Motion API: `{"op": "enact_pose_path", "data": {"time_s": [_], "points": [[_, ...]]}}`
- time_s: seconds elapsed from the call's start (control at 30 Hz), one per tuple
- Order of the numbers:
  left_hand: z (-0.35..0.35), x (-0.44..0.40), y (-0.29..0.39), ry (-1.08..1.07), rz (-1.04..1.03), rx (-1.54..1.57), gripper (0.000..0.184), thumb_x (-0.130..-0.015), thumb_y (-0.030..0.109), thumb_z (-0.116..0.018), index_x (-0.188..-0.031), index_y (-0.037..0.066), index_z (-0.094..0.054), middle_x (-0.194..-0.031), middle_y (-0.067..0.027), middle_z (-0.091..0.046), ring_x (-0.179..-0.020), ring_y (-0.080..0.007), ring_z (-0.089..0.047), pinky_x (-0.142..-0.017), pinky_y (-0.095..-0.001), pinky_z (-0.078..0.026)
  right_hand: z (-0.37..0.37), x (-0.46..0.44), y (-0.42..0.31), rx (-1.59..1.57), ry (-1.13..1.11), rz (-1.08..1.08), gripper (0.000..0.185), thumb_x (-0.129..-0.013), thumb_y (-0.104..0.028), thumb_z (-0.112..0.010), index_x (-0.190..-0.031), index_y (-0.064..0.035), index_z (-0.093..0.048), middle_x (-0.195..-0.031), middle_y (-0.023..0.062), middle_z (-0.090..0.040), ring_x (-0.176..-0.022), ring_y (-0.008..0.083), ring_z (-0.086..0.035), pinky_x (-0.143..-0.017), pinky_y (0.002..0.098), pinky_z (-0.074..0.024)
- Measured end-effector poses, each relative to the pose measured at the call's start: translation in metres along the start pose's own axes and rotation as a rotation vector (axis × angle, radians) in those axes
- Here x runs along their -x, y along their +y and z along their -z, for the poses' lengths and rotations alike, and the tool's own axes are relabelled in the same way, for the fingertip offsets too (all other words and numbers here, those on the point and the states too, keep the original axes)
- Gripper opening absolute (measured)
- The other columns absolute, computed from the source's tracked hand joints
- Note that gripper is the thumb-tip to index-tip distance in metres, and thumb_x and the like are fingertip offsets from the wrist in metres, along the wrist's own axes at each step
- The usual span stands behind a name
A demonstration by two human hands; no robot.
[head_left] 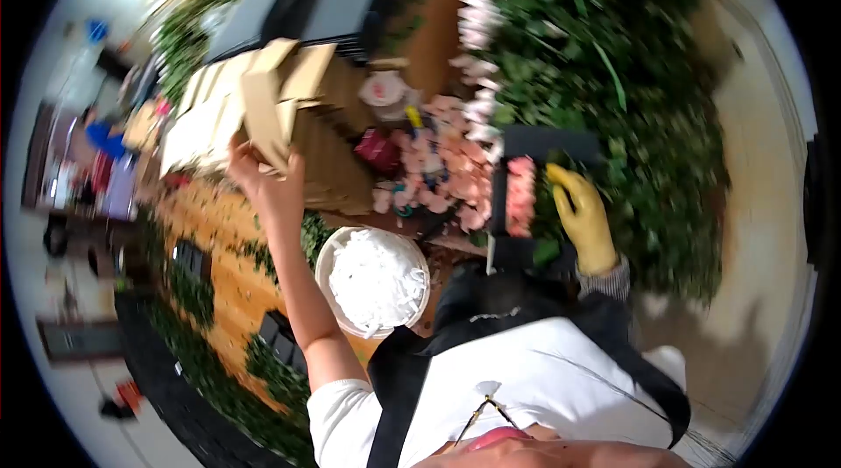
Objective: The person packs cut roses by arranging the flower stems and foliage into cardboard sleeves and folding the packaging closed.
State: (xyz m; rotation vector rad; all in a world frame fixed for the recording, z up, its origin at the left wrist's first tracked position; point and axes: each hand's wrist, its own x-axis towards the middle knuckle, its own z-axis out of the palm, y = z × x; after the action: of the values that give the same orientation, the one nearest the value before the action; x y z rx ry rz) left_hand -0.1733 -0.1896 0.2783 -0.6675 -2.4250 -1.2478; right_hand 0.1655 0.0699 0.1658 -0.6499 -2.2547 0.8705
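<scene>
Currently, coral flowers (519,197) lined up in blk. stand (498,198), no cardboard round 'em yet; L hand (261,172) gripping cardboard piece (259,109) by cardboard stack (331,172); gloved R hand (582,216) part-open beside flowers.

The right hand (585,218) wears a yellow glove (589,236), and the cuff (616,279) there has a tiny dark and light pattern. The bunched petals (519,197) are bright coral pink. The loose petals (451,166) are pale pink. The leaves (604,39) are dark green. The left hand (265,177) has tan card (260,105). The tub (328,268) is cream with white bits (377,280). The shirt (526,372) is white, the straps (644,380) black.
</scene>
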Motion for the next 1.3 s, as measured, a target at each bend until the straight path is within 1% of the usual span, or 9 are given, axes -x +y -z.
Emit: {"op": "enact_pose_path", "data": {"time_s": [0.17, 0.27, 0.33, 0.5, 0.7, 1.0, 1.13, 1.23, 1.3], "points": [[-0.061, 0.09, 0.022, -0.265, -0.216, 0.323, 0.08, -0.076, -0.001, -0.073, -0.143, 0.005, -0.031, -0.132, -0.0163, -0.044, -0.117, -0.0288, -0.053, -0.092, -0.0388, -0.052, 0.026, 0.014, -0.01, -0.272, 0.077, -0.256, 0.028, -0.101, -0.01, -0.059, -0.128, -0.0021, -0.063, -0.111, 0.0098, -0.073, -0.105, 0.017, -0.067, -0.093, 0.0286, -0.0502], [-0.12, 0.173, 0.052, -0.37, -0.395, 0.202, 0.09, -0.07, 0.012, -0.083, -0.145, -0.001, -0.035, -0.131, -0.0251, -0.048, -0.12, -0.0431, -0.049, -0.099, -0.0504, -0.045, 0.006, 0.024, 0.01, -1.37, -0.273, -0.616, 0.038, -0.099, -0.021, -0.066, -0.129, 0.0015, -0.061, -0.115, 0.007, -0.069, -0.107, 0.0159, -0.064, -0.095, 0.0291, -0.0488], [-0.138, 0.211, 0.079, -0.534, -0.499, 0.102, 0.098, -0.066, 0.019, -0.087, -0.145, -0.004, -0.034, -0.136, -0.0287, -0.046, -0.122, -0.0451, -0.047, -0.103, -0.0524, -0.04, -0.014, 0.033, 0.001, -0.94, -0.288, -0.264, 0.032, -0.1, -0.021, -0.065, -0.123, 0.0012, -0.063, -0.109, 0.0082, -0.07, -0.089, 0.0096, -0.063, -0.077, 0.0247, -0.0527], [-0.161, 0.201, 0.087, -0.733, -0.295, 0.351, 0.098, -0.075, 0.02, -0.085, -0.149, -0.009, -0.027, -0.136, -0.03, -0.048, -0.128, -0.0439, -0.047, -0.11, -0.0473, -0.039, 0.005, 0.01, 0.064, -0.61, -0.38, -0.704, 0.02, -0.1, -0.017, -0.062, -0.103, 0.0027, -0.067, -0.087, 0.006, -0.07, -0.07, 0.0135, -0.064, -0.064, 0.0264, -0.0521], [-0.213, 0.158, 0.073, -0.896, -0.736, 0.233, 0.062, -0.085, 0.02, -0.075, -0.137, -0.001, -0.047, -0.14, -0.024, -0.049, -0.132, -0.0426, -0.046, -0.11, -0.0463, -0.039, -0.019, -0.008, 0.073, -0.128, -0.559, -0.678, 0.033, -0.089, -0.015, -0.057, -0.113, 0.0046, -0.069, -0.105, 0.0225, -0.072, -0.088, 0.0306, -0.072, -0.077, 0.0397, -0.0563], [-0.23, 0.186, 0.057, -1.041, -0.885, 0.019, 0.087, -0.082, 0.049, -0.076, -0.143, -0.002, -0.043, -0.157, -0.0234, -0.031, -0.147, -0.043, -0.028, -0.119, -0.0478, -0.029, -0.015, 0.003, 0.062, -0.162, -0.45, -0.661, 0.032, -0.091, -0.033, -0.064, -0.1, -0.0036, -0.072, -0.091, 0.0178, -0.072, -0.085, 0.035, -0.07, -0.075, 0.0425, -0.0551], [-0.235, 0.181, 0.056, -1.061, -0.933, -0.025, 0.081, -0.08, 0.046, -0.078, -0.138, -0.001, -0.047, -0.155, -0.0219, -0.033, -0.146, -0.0416, -0.03, -0.119, -0.0469, -0.031, 0.015, 0.044, 0.029, -0.093, -0.048, -0.019, 0.042, -0.094, -0.021, -0.063, -0.132, -0.0054, -0.056, -0.108, 0.0178, -0.071, -0.093, 0.032, -0.07, -0.083, 0.0409, -0.0548], [-0.232, 0.182, 0.059, -1.065, -0.884, 0.014, 0.081, -0.078, 0.046, -0.08, -0.136, 0.0, -0.048, -0.156, -0.0211, -0.034, -0.146, -0.0405, -0.031, -0.119, -0.0464, -0.031, 0.04, 0.094, 0.017, -0.865, -0.637, -0.048, 0.042, -0.102, -0.012, -0.053, -0.143, -0.0036, -0.049, -0.136, 0.0118, -0.06, -0.123, 0.0203, -0.058, -0.108, 0.034, -0.0437], [-0.231, 0.181, 0.062, -1.074, -0.884, 0.007, 0.081, -0.08, 0.045, -0.079, -0.138, -0.001, -0.047, -0.156, -0.0208, -0.032, -0.147, -0.0407, -0.029, -0.119, -0.0464, -0.031, 0.043, 0.124, 0.028, -0.615, -0.761, -0.274, 0.041, -0.102, -0.01, -0.051, -0.142, -0.0003, -0.05, -0.138, 0.0141, -0.058, -0.127, 0.0203, -0.056, -0.109, 0.0332, -0.0429]]}}
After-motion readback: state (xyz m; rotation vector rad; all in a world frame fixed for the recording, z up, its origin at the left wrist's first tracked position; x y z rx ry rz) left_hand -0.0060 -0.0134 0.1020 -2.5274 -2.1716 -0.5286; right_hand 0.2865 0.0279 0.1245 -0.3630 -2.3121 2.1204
